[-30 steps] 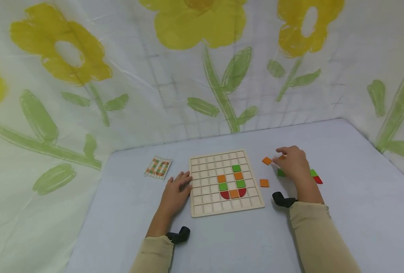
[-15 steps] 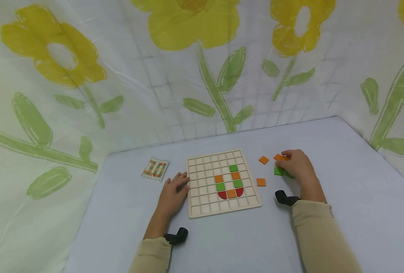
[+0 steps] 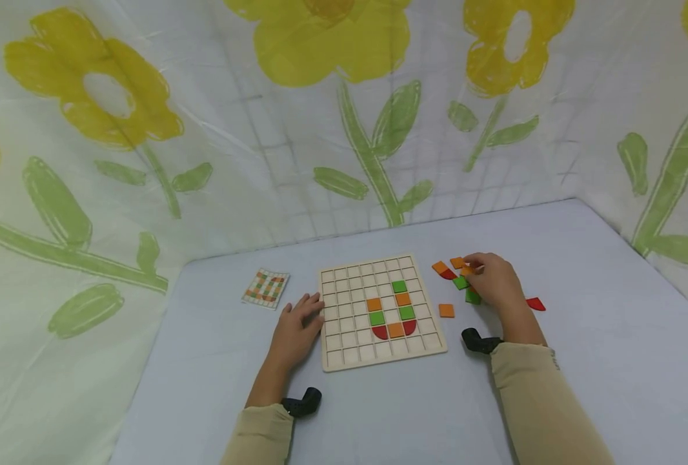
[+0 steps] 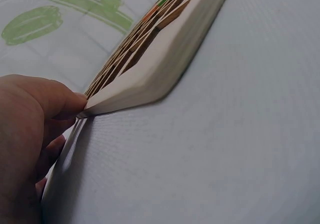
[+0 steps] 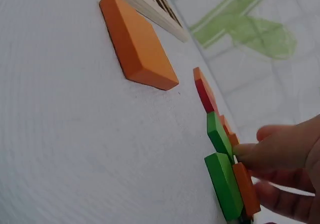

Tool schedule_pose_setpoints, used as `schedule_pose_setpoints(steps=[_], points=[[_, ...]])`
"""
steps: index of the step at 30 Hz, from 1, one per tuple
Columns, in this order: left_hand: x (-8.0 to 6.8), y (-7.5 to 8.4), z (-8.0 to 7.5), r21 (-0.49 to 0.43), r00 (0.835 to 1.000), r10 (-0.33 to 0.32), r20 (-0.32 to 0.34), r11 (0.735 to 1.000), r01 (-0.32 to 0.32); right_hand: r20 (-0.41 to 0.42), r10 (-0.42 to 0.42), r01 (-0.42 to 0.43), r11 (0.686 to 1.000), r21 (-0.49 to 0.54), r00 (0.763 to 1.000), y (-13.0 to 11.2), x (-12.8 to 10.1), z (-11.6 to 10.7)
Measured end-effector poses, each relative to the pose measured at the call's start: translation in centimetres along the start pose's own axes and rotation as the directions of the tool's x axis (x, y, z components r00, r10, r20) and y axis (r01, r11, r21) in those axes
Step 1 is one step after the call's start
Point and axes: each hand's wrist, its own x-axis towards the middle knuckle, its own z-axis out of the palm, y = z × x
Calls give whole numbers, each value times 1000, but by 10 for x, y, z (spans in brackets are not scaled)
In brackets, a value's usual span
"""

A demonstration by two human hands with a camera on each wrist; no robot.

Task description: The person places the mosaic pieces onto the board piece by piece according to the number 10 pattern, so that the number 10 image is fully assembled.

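A wooden grid board (image 3: 344,338) lies on the table, with orange, green and red tiles set in a U shape in it. My left hand (image 3: 296,329) rests along its left edge. In the left wrist view the thumb (image 4: 70,101) touches the board's rim. Right of the board, my right hand (image 3: 496,282) has its fingertips down among a cluster of loose tiles. An orange tile (image 3: 439,267), a red rounded tile (image 3: 448,274) and a green tile (image 3: 461,283) lie left of those fingertips. In the right wrist view the thumb touches the pile beside a green tile (image 5: 218,134).
A single orange tile (image 3: 446,310) lies by the board's right side. One red quarter-round tile (image 3: 536,303) is right of my right wrist. At the back left is a pattern card (image 3: 266,289) with a coloured grid. A flower-printed curtain (image 3: 233,194) hangs behind the table.
My right hand has moved slightly left among the loose tiles, and several now lie closer to the board. The red quarter-round is uncovered. My left hand stays at the board's edge.
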Motion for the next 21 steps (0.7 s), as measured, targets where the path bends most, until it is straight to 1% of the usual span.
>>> schedule_pose_setpoints(steps=[3,6,11,13,16,21], points=[[0,0,0,4,1000,0,-1,1000,0,-24,-26,25,998,-52,999,0,0,3],[0,1,0,6,1000,-2,-1,1000,2,-11,-48,47,994,-99,999,-4,2,9],[-1,1,-1,-6,1000,-1,1,1000,1,13,-30,32,985,-167,999,-14,4,20],[-1,1,-1,-11,1000,1,2,1000,-1,27,-29,33,985,-167,999,-17,4,21],[-1,1,-2,-14,1000,-3,5,1000,3,65,-25,34,989,-142,998,-21,3,21],[-1,1,-2,-7,1000,-3,5,1000,3,151,-56,68,995,-74,987,-28,2,19]])
